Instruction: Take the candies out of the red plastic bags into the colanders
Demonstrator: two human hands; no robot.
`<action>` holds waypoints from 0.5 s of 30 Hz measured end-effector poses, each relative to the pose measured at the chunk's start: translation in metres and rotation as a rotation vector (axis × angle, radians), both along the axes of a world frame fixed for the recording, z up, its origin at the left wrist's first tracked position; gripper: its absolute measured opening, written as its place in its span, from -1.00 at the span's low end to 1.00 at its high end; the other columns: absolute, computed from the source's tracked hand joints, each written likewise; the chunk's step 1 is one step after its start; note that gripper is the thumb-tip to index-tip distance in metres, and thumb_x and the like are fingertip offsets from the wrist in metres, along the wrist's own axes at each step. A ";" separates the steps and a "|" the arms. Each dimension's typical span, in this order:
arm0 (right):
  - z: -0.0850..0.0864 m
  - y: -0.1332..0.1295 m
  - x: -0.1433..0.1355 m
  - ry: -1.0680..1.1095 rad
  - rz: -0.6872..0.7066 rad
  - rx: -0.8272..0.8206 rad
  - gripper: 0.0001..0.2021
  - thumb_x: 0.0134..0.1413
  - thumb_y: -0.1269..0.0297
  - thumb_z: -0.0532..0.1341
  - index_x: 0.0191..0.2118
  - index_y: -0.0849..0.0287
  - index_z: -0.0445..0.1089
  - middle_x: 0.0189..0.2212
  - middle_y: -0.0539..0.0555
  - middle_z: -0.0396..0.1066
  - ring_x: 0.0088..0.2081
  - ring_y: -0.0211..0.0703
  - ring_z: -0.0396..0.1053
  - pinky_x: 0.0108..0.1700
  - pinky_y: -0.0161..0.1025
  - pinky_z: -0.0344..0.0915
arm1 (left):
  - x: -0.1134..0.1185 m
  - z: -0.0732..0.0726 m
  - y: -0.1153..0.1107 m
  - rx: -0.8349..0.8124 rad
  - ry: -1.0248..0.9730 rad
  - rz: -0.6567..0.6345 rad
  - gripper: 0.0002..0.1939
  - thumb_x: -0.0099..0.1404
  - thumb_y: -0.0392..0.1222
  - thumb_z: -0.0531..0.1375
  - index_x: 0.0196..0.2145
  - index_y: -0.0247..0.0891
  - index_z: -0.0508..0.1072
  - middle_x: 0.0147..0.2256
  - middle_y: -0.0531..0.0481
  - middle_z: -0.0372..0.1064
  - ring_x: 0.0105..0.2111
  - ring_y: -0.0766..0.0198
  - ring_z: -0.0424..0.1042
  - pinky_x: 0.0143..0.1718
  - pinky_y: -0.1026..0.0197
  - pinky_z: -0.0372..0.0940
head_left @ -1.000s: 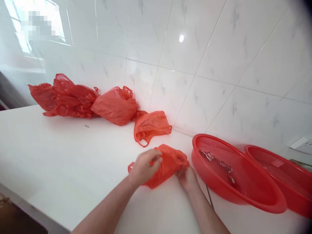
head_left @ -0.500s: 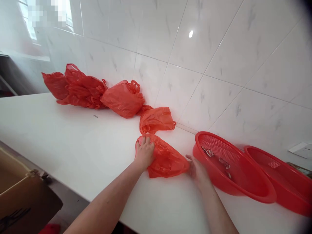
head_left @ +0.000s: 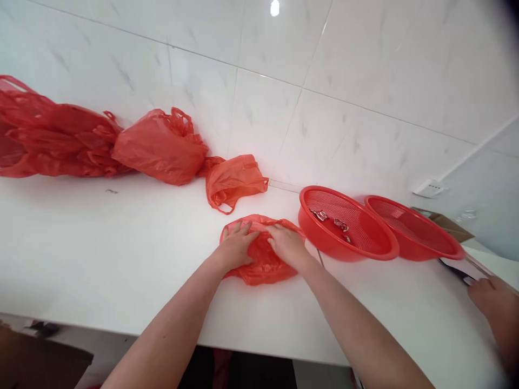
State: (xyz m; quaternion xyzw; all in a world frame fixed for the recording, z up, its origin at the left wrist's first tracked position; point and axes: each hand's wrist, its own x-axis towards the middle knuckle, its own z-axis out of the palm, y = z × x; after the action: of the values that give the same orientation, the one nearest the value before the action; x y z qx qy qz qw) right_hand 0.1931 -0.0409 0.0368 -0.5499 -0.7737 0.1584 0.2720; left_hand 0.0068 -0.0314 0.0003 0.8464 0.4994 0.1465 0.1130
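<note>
A thin red plastic bag (head_left: 267, 273) lies spread on the white table, below both of my hands. My left hand (head_left: 237, 249) rests on the left part of the bag with its fingers spread. On the upper right part, my right hand (head_left: 287, 246) touches the plastic near the bag's far edge, its fingers stretched out and its thumb apart. Behind my hands lies a smaller crumpled red bag (head_left: 237, 178) with a loop handle towards me. What is inside the bag under my hands cannot be made out.
Right of the bag stands a red plastic basket (head_left: 348, 221) with several small wrapped pieces inside. A second red basket (head_left: 417, 227) adjoins it. At far right another person's hand (head_left: 492, 302) holds a dark narrow object. Fuller red bags (head_left: 162, 148) line the tiled wall (head_left: 357, 135).
My right hand has moved left from the bag's right end onto its upper side. The bag has spread wider. The view has turned right, showing another person's hand.
</note>
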 end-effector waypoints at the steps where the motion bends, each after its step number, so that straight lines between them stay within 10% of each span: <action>1: 0.000 0.015 0.010 -0.008 -0.052 -0.103 -0.69 -0.12 0.44 0.23 -0.19 0.02 0.48 -0.25 0.04 0.48 -0.17 -0.04 0.38 -0.03 -0.09 0.22 | -0.004 -0.002 0.002 -0.022 0.004 -0.001 -0.20 -0.05 -0.20 0.27 0.18 0.03 0.19 0.32 -0.10 -0.17 0.30 -0.16 -0.24 0.19 -0.28 -0.17; 7: -0.004 0.036 0.038 -0.005 -0.047 -0.222 -0.76 -0.14 0.23 0.28 -0.24 0.02 0.51 -0.26 0.00 0.52 -0.23 -0.06 0.43 -0.20 -0.20 0.32 | -0.018 0.007 0.012 0.073 -0.087 -0.022 -0.35 0.01 -0.48 0.09 0.07 -0.08 0.37 0.19 -0.10 0.17 0.19 0.03 0.13 0.14 -0.02 0.09; 11: -0.003 0.027 0.021 -0.241 -0.145 -0.152 -0.70 -0.09 0.09 0.26 -0.18 0.00 0.49 -0.15 0.03 0.50 -0.14 -0.02 0.41 -0.16 -0.21 0.29 | -0.002 0.026 0.002 0.272 -0.265 -0.086 -0.61 0.23 -0.35 -0.03 -0.09 -0.19 0.47 -0.05 -0.12 0.42 -0.05 0.07 0.35 -0.02 0.03 0.23; 15: -0.001 0.032 0.017 -0.340 -0.236 -0.166 -0.71 -0.20 0.05 0.33 -0.33 0.11 0.50 -0.32 0.11 0.52 -0.27 0.03 0.44 -0.25 -0.17 0.30 | 0.015 0.027 -0.008 0.073 -0.237 -0.210 -0.75 0.17 -0.19 0.09 -0.23 -0.16 0.51 -0.23 -0.07 0.45 -0.24 0.08 0.39 -0.25 0.11 0.26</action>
State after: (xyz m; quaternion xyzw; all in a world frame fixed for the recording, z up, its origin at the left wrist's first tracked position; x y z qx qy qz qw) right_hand 0.2103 -0.0089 0.0354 -0.6758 -0.7231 0.0938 0.1080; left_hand 0.0220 -0.0393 0.0276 0.8743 0.3858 0.2506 0.1550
